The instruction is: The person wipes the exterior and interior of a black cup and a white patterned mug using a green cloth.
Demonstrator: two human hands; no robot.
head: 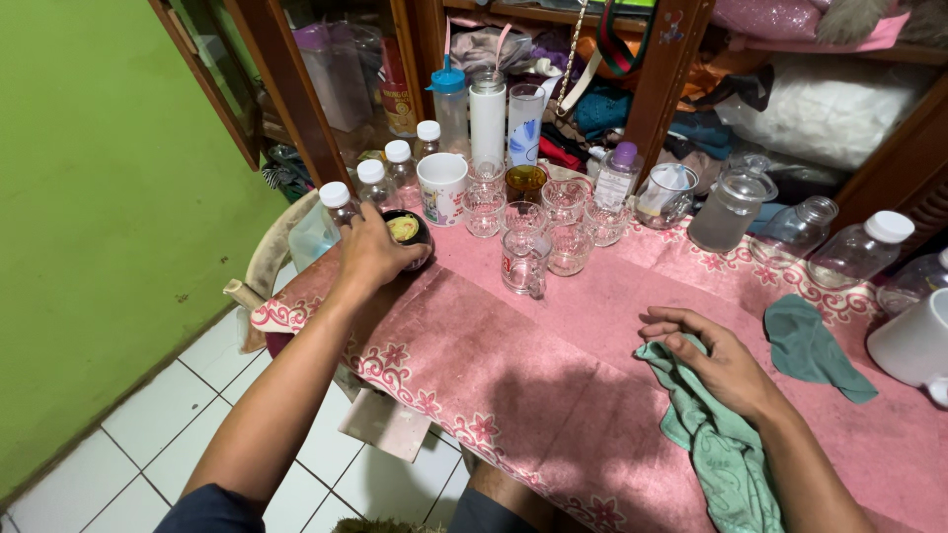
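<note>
left hand [370,255] is closed over a dark mug [410,235] with a yellow round picture on its side, at the far left of the table, gripping it from above and behind. right hand [716,360] rests loosely curled on a green cloth [716,449], fingers half bent, holding it lightly at the near right.

risks, as judged from this layout:
- pink patterned tablecloth [553,385] hangs over the near edge; a snag by an arm could drag the whole set of glassware.
- the mug sits near the left table edge, just beside the white-capped bottles [370,178]; a sideways move could knock them off toward the tiled floor [168,434].
- clear glasses [538,232] stand packed, some touching; lifting one may tip its neighbour.

packages and labels, largest first:
- clear jars [731,212] at the right, lying or leaning, no label visible.
- tall white cylinder bottle [487,116] at the back, plain.
- tall glass [525,123] beside it, blue leaf print.
- bottle with blue cap [450,104], clear.
- white mug [442,188] with a small cartoon picture.
- small bottle with purple cap [617,176], white label, print too small to tell.
- second green cloth [815,345] lies apart to the right.
</note>
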